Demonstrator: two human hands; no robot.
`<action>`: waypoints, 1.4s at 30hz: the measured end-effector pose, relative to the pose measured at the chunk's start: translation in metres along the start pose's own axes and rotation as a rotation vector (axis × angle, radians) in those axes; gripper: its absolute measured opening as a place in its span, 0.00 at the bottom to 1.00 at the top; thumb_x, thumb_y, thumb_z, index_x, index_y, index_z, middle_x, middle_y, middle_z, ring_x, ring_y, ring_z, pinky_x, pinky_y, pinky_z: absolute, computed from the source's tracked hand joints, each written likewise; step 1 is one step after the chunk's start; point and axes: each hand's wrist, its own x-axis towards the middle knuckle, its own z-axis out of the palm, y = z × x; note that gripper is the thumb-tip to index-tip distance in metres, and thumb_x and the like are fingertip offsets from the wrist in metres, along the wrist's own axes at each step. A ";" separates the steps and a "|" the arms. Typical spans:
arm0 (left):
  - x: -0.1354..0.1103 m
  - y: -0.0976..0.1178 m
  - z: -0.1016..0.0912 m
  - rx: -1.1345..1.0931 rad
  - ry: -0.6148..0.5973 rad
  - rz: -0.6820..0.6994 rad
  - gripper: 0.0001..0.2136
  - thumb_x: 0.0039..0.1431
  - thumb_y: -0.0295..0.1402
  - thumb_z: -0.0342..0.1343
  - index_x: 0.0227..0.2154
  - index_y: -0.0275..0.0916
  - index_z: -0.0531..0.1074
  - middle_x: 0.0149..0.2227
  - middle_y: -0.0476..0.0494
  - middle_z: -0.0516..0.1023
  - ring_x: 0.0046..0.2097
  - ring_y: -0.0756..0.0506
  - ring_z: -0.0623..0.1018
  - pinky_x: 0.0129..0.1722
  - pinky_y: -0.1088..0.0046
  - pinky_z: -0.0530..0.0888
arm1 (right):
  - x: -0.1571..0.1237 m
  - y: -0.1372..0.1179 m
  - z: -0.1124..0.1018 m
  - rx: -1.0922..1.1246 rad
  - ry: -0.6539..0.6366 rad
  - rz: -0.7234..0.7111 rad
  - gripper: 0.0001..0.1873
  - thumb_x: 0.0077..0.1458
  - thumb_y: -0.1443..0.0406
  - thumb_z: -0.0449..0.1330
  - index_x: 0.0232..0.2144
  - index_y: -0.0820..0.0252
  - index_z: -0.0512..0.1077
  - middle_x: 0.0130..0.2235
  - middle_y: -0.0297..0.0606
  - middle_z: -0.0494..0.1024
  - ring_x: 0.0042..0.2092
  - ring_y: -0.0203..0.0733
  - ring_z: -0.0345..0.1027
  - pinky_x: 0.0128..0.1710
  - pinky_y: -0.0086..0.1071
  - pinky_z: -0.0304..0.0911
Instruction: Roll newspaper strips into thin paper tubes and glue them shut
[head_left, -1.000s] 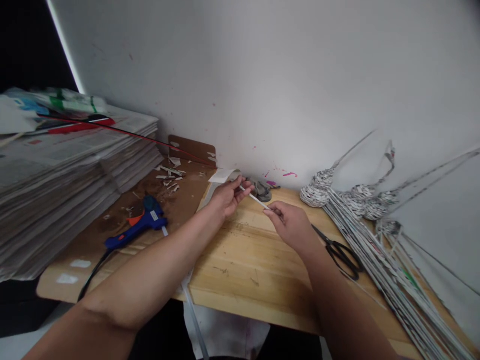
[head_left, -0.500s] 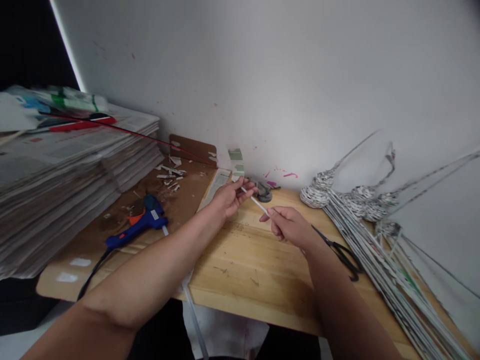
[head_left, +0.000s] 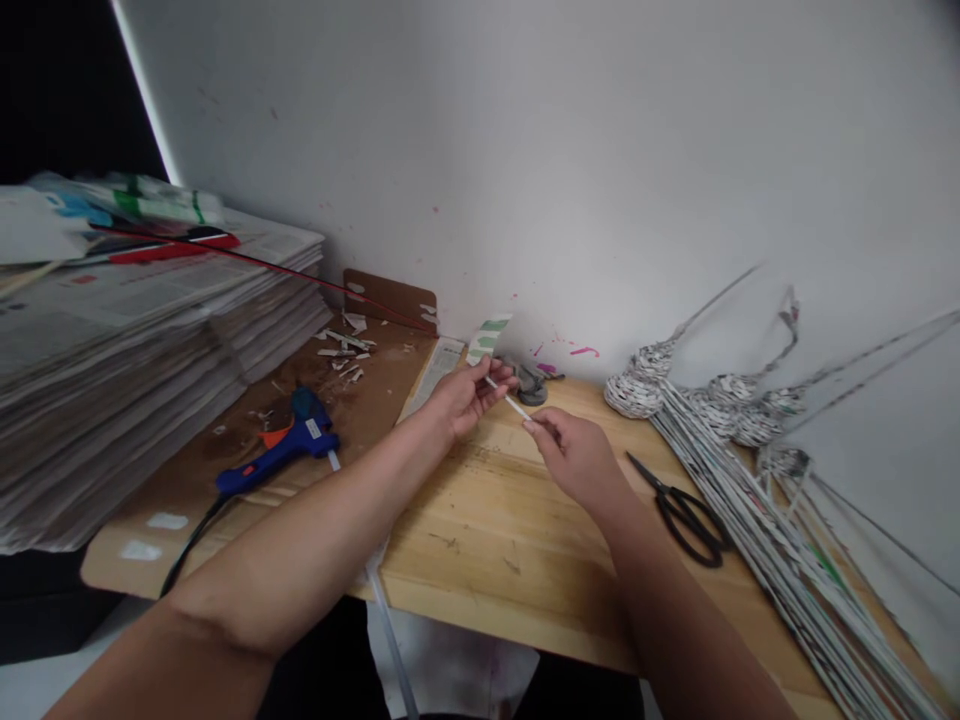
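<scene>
Between my hands, above the wooden tabletop, runs a thin white paper tube (head_left: pixel 517 408). A flat strip of paper (head_left: pixel 489 338) with green and white bands sticks up behind my left hand (head_left: pixel 471 395) and seems to join the tube there. The thumb and fingers of this hand are closed around the paper, palm partly turned up. My right hand (head_left: pixel 566 450) pinches the tube's near end between thumb and fingertips. To the right of that hand lie black-handled scissors (head_left: pixel 686 520), apart from it.
A blue glue gun (head_left: pixel 289 445) lies on brown cardboard at left, beside a tall newspaper stack (head_left: pixel 247 320). Paper scraps (head_left: pixel 345 350) lie behind it. Woven paper gourd shapes (head_left: pixel 637 382) and a bundle of paper tubes (head_left: pixel 742 520) are at right. A grey lump (head_left: pixel 531 383) sits near the wall.
My right hand has turned and now grips the tube slightly closer to my left hand. The green-banded strip has tilted to the right. The view has shifted slightly.
</scene>
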 end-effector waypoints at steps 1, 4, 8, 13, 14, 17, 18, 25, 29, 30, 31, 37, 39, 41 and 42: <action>0.000 0.000 0.000 -0.001 0.005 0.000 0.10 0.66 0.27 0.51 0.29 0.31 0.72 0.29 0.41 0.79 0.29 0.50 0.81 0.23 0.83 0.76 | 0.000 0.001 0.000 0.003 -0.030 0.008 0.16 0.63 0.57 0.52 0.33 0.58 0.75 0.25 0.36 0.73 0.26 0.38 0.63 0.28 0.31 0.54; 0.001 -0.001 0.000 0.008 -0.003 -0.010 0.10 0.66 0.26 0.51 0.29 0.31 0.73 0.28 0.42 0.78 0.28 0.51 0.80 0.23 0.84 0.75 | 0.000 0.006 0.002 0.144 -0.184 0.103 0.19 0.64 0.57 0.48 0.34 0.58 0.75 0.23 0.34 0.72 0.24 0.38 0.64 0.26 0.30 0.56; 0.001 -0.002 0.000 0.013 -0.012 -0.005 0.09 0.66 0.27 0.51 0.30 0.30 0.73 0.29 0.39 0.79 0.30 0.49 0.81 0.28 0.81 0.78 | 0.000 0.006 0.004 0.059 -0.070 0.060 0.13 0.60 0.56 0.55 0.34 0.58 0.73 0.25 0.35 0.73 0.26 0.38 0.64 0.27 0.30 0.55; 0.000 -0.003 -0.001 0.014 -0.039 -0.023 0.09 0.66 0.27 0.50 0.32 0.30 0.72 0.30 0.39 0.80 0.31 0.48 0.82 0.28 0.80 0.79 | 0.001 0.003 0.001 0.230 -0.219 0.167 0.18 0.63 0.55 0.49 0.32 0.59 0.73 0.22 0.33 0.68 0.23 0.36 0.60 0.25 0.30 0.56; 0.000 -0.003 -0.001 0.017 -0.050 -0.031 0.09 0.66 0.27 0.50 0.32 0.30 0.72 0.30 0.38 0.80 0.31 0.48 0.82 0.28 0.80 0.79 | 0.002 0.003 0.001 0.311 -0.297 0.220 0.19 0.63 0.54 0.48 0.33 0.60 0.72 0.21 0.31 0.66 0.21 0.36 0.59 0.24 0.29 0.56; -0.001 -0.003 -0.001 0.023 -0.054 -0.035 0.09 0.67 0.28 0.49 0.33 0.30 0.72 0.30 0.38 0.80 0.32 0.47 0.82 0.29 0.79 0.79 | 0.001 0.003 0.000 0.288 -0.255 0.203 0.17 0.61 0.53 0.52 0.35 0.59 0.71 0.22 0.30 0.66 0.22 0.35 0.58 0.24 0.29 0.55; -0.001 -0.003 -0.001 0.022 -0.049 -0.032 0.10 0.67 0.28 0.48 0.33 0.30 0.72 0.30 0.38 0.80 0.32 0.47 0.82 0.29 0.79 0.79 | 0.001 0.003 0.001 0.200 -0.172 0.142 0.16 0.60 0.53 0.54 0.36 0.59 0.72 0.23 0.31 0.68 0.24 0.35 0.59 0.25 0.29 0.55; -0.001 -0.002 -0.001 0.017 -0.050 -0.045 0.10 0.67 0.27 0.47 0.33 0.30 0.72 0.30 0.38 0.79 0.32 0.46 0.83 0.29 0.77 0.79 | 0.002 0.006 0.002 0.247 -0.243 0.181 0.20 0.64 0.54 0.47 0.37 0.61 0.73 0.21 0.32 0.67 0.21 0.35 0.60 0.24 0.29 0.55; 0.000 -0.002 -0.001 0.012 -0.048 -0.040 0.11 0.67 0.28 0.47 0.32 0.30 0.72 0.30 0.38 0.79 0.33 0.46 0.83 0.30 0.77 0.79 | 0.001 0.004 0.001 0.122 -0.156 0.110 0.16 0.61 0.54 0.53 0.38 0.60 0.72 0.24 0.33 0.71 0.24 0.37 0.63 0.26 0.30 0.56; 0.000 -0.003 -0.001 0.008 -0.042 -0.034 0.11 0.67 0.28 0.47 0.32 0.30 0.72 0.30 0.38 0.79 0.33 0.46 0.83 0.30 0.77 0.79 | 0.001 0.003 0.001 0.014 -0.078 0.039 0.15 0.61 0.56 0.54 0.37 0.60 0.73 0.25 0.35 0.72 0.26 0.38 0.64 0.28 0.31 0.56; 0.000 -0.003 -0.001 0.006 -0.037 -0.028 0.11 0.67 0.28 0.47 0.32 0.30 0.72 0.30 0.38 0.79 0.32 0.46 0.83 0.31 0.77 0.80 | 0.001 0.002 0.001 -0.079 -0.020 -0.019 0.14 0.61 0.57 0.54 0.36 0.61 0.73 0.27 0.37 0.73 0.28 0.39 0.65 0.30 0.32 0.56; 0.001 -0.003 -0.002 0.010 -0.073 -0.036 0.11 0.67 0.27 0.47 0.31 0.29 0.71 0.30 0.36 0.80 0.33 0.44 0.83 0.28 0.77 0.79 | 0.001 0.007 0.001 0.135 -0.236 0.090 0.22 0.66 0.57 0.45 0.36 0.61 0.75 0.23 0.34 0.70 0.24 0.37 0.63 0.27 0.30 0.57; 0.000 -0.003 -0.002 0.004 -0.073 -0.032 0.11 0.67 0.27 0.47 0.31 0.30 0.71 0.30 0.37 0.80 0.32 0.45 0.83 0.28 0.78 0.79 | 0.001 0.008 0.000 0.141 -0.192 0.099 0.20 0.65 0.55 0.47 0.40 0.60 0.74 0.25 0.34 0.72 0.25 0.37 0.64 0.27 0.30 0.57; -0.002 -0.001 0.000 0.000 -0.063 -0.029 0.11 0.68 0.27 0.47 0.31 0.30 0.71 0.29 0.37 0.80 0.31 0.45 0.83 0.27 0.78 0.79 | 0.001 0.006 0.001 0.016 -0.072 0.018 0.16 0.63 0.55 0.53 0.39 0.60 0.74 0.27 0.35 0.74 0.27 0.38 0.65 0.29 0.30 0.57; -0.003 -0.001 0.000 -0.001 -0.060 -0.033 0.12 0.68 0.27 0.46 0.31 0.30 0.71 0.29 0.38 0.80 0.31 0.46 0.83 0.26 0.79 0.79 | 0.001 0.004 0.001 -0.043 -0.027 -0.025 0.15 0.62 0.56 0.54 0.37 0.59 0.74 0.28 0.36 0.75 0.28 0.38 0.65 0.31 0.31 0.57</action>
